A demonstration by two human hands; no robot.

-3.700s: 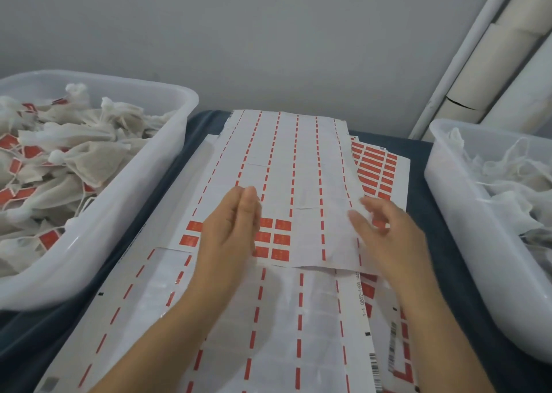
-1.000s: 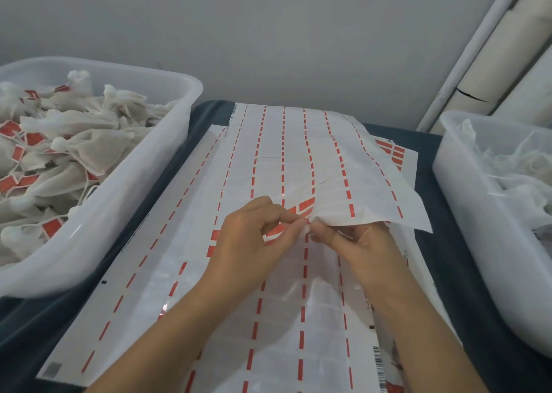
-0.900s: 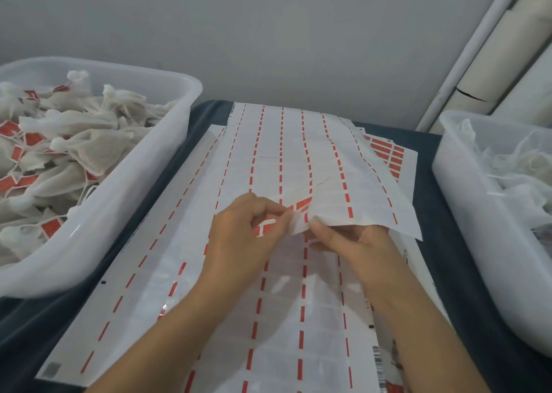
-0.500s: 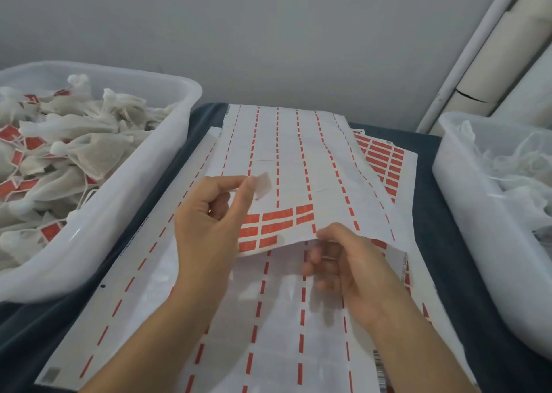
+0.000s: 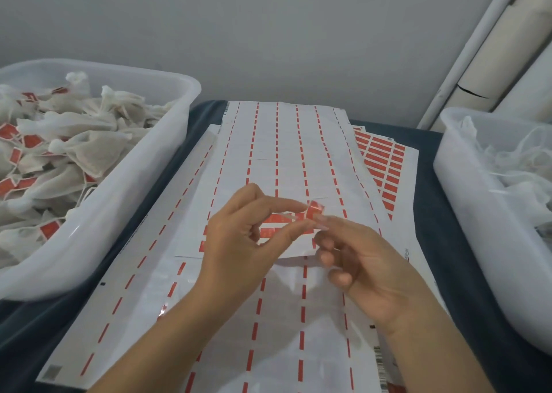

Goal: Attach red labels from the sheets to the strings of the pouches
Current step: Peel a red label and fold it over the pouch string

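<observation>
Left tub [image 5: 125,231]: a white plastic tub, heaped with pouches [image 5: 89,150] that already carry red tags on their strings; I judge these the finished ones. Too many and too tangled to count; roughly eight red tags show among them.
Spent sheets [image 5: 239,318]: at least two backing sheets lie mid-table on the dark cloth, stripped to white with only red dashes between the columns. The upper sheet [image 5: 286,153] has just a few red labels left near its lower edge, partly behind the hands.
Left hand [image 5: 239,243]: raised above the upper sheet, thumb and forefinger brought together on the left end of one red label [image 5: 314,210], which is off the sheet and in the air.
Right hand [image 5: 367,270]: meets the left at that label, a fingertip touching it from the right. The other fingers curl loosely and hold nothing I can see.
Fresh sheet [image 5: 385,165]: one sheet, mostly covered by the others, with rows of red labels unpeeled.
Right tub [image 5: 466,213]: a second white tub holding pale pouches [image 5: 513,165] with no red visible, so I take them as unlabelled. They can't be counted.
Progress: well along, judging by the full left tub. The peeled label has no pouch string near it yet, and the right tub and fresh sheet remain.
</observation>
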